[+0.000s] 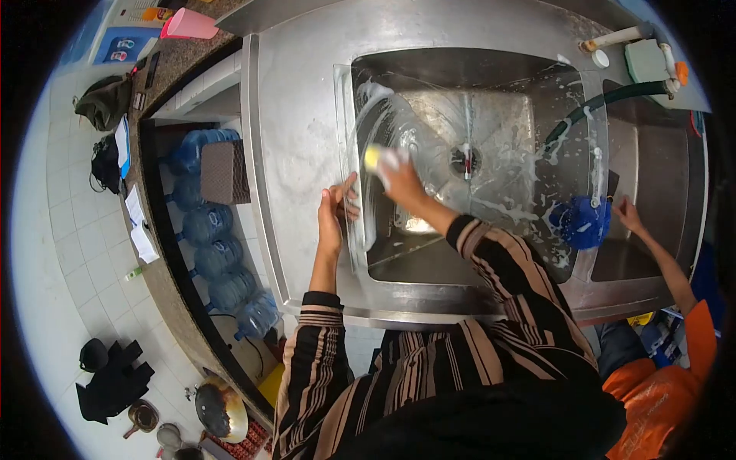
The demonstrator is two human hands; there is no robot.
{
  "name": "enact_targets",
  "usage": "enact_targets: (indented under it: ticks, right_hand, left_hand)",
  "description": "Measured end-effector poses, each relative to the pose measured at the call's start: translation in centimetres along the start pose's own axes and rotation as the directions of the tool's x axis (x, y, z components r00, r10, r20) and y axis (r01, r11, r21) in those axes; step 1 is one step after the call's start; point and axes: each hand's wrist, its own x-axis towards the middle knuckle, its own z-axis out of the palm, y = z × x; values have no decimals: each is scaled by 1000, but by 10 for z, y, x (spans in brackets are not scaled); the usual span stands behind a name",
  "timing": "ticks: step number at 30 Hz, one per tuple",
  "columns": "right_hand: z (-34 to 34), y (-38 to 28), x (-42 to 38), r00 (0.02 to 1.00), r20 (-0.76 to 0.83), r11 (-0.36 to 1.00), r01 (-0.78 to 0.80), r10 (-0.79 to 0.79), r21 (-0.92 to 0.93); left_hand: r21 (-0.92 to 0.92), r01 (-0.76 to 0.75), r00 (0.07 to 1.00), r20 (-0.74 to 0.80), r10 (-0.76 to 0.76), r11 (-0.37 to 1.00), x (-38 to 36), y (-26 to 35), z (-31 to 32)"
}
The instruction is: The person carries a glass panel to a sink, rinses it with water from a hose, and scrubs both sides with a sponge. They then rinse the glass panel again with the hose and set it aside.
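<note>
A clear glass pane streaked with soap suds lies across the large steel sink basin. My left hand grips the left edge of the pane, thumb and fingers at its rim. My right hand, smeared by motion, holds a yellow sponge against the soapy left part of the glass. White foam covers some of its fingers. Through the glass, the drain shows in the middle of the basin.
A green hose reaches in from the upper right. A blue plastic vessel sits at the basin's right side. Another person's hand is by the second basin. Large water bottles stand under the left counter.
</note>
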Motion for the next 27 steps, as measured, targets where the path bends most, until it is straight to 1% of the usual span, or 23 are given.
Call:
enact_targets:
  ticks: [1, 3, 4, 5, 6, 7, 8, 10, 12, 13, 14, 15, 16, 17, 18, 19, 20, 21, 22, 24, 25, 26, 27]
  right_hand:
    - [-3, -7, 4, 1000, 7, 1000, 0, 0, 0]
    - [-6, -23, 13, 972, -88, 970, -206, 218, 128]
    - [7, -33, 1, 987, -132, 985, -73, 94, 154]
    - [14, -51, -28, 991, -132, 996, 29, -18, 85]
    - [14, -60, -45, 957, -93, 955, 284, -276, 84]
    - [23, -64, -69, 920, 10, 884, 373, -391, 281]
    - [17, -70, -87, 888, 134, 860, 372, -439, 351]
    - [0, -66, -102, 868, 281, 874, 284, -409, 395]
    - [-6, -42, -87, 819, 345, 825, 248, -459, 509]
    - [-7, -34, -83, 869, 238, 831, 283, -433, 479]
    - [-4, -29, -77, 904, 50, 875, 397, -425, 276]
    - [-7, -35, -72, 962, 59, 938, 247, -268, 241]
    - [-8, -44, -68, 993, 64, 975, 89, -104, 203]
    - [-7, -54, -71, 989, 114, 967, 68, -99, 247]
    - [-10, -66, -73, 961, 163, 969, 205, -226, 136]
    - [-8, -72, -82, 924, 138, 921, 322, -357, 221]
    - [-6, -79, -93, 871, 102, 849, 432, -480, 303]
    - [10, -81, -118, 921, 214, 896, 229, -326, 379]
    - [5, -75, -116, 922, 212, 897, 228, -324, 379]
    - [-4, -51, -108, 901, 217, 878, 271, -375, 394]
    - [-11, -40, -107, 957, 229, 908, 70, -178, 414]
    - [-18, -30, -106, 973, 231, 885, -131, 28, 446]
    - [-20, -13, -108, 970, 194, 885, -217, 147, 412]
  left_hand:
    - [17, -10, 1000, -6, 10, 1000, -1, 2, 1]
    - [0, -3, 1000, -9, 3, 1000, -1, 0, 0]
    - [-13, 1, 1000, -11, -1, 1000, 0, -2, 0]
    - [-74, 39, 998, -38, -42, 996, 2, -7, -1]
    - [-75, 40, 998, -35, -43, 996, 1, -5, 1]
    - [-62, 19, 1000, -21, -20, 998, 0, 0, 3]
    - [-47, -3, 1000, -8, 3, 999, -1, 3, 3]
    - [-38, -9, 1000, -7, 9, 999, -2, 6, 4]
    - [-40, 15, 1000, -25, -16, 999, -3, 9, 5]
    - [-24, 9, 1000, -27, -9, 1000, -3, 10, 6]
    - [-24, 8, 1000, -23, -9, 1000, -4, 11, 6]
    - [-6, 6, 1000, -29, -6, 1000, -4, 11, 6]
    - [9, 3, 999, -34, -3, 1000, -3, 9, 7]
    - [5, 4, 1000, -29, -4, 1000, -3, 8, 7]
    - [-37, 10, 999, -47, -12, 999, -1, 3, 5]
    - [-76, 15, 998, -65, -20, 997, 0, 3, 6]
    - [-74, 16, 998, -60, -20, 997, 0, 3, 6]
    - [30, -33, 996, -80, 35, 999, -2, 4, 8]
    - [134, -80, 991, -95, 93, 988, -3, 4, 8]
    - [162, -92, 990, -89, 107, 983, -3, 4, 8]
    - [188, -106, 989, -83, 123, 976, -3, 4, 8]
    - [187, -108, 989, -80, 125, 976, -2, 3, 9]
    - [205, -137, 984, -85, 157, 969, -2, 1, 8]
